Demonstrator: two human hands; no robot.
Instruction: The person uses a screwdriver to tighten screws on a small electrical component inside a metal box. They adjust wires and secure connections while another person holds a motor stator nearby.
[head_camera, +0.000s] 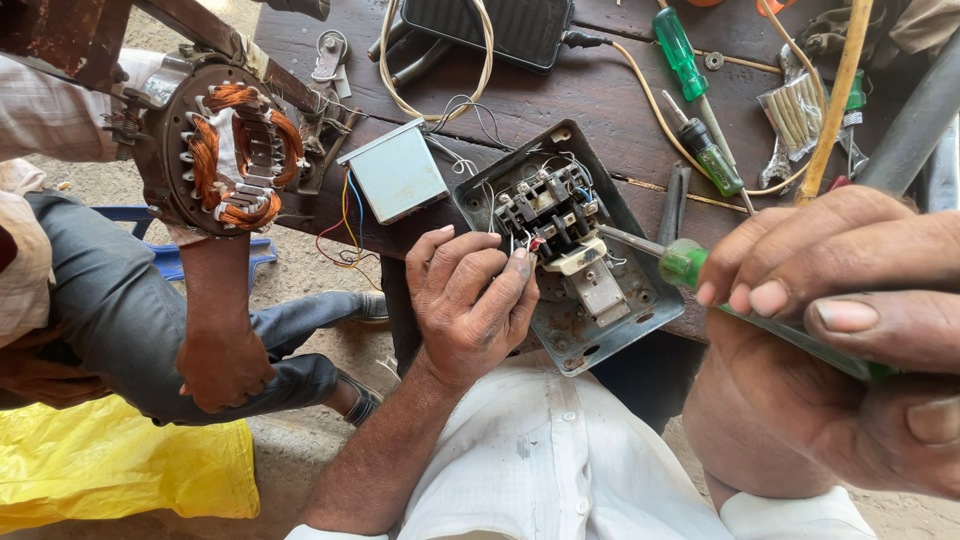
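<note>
Two hands: the person's own, both at a grey switch box (560, 330) on the near edge of the dark wooden surface (620, 100).
Hidden or cut off: the right hand (840, 340) fills the frame's right side, blurred and cropped by the edge; most of the handle it holds is buried in the palm. Far tools at top right are half covered by a yellow stick (835, 95).
Surface clutter: a dark flat device (500, 25) with looped cream cable, two more green screwdrivers (695, 100), a pale blue lid (397, 172) with coloured wires just left of the box.
Other person: seated at left, one hand (222, 365) on a knee, beside a motor stator (222, 150) with copper windings.
Switch box: open, tilted, rusty inside; black terminal block above, white rocker piece below.
Left hand (470, 300): grip pinched, fingertips on a small red-tipped wire at the terminals.
Right hand: grip closed around a green screwdriver (685, 262), its shaft reaching the terminal block.
</note>
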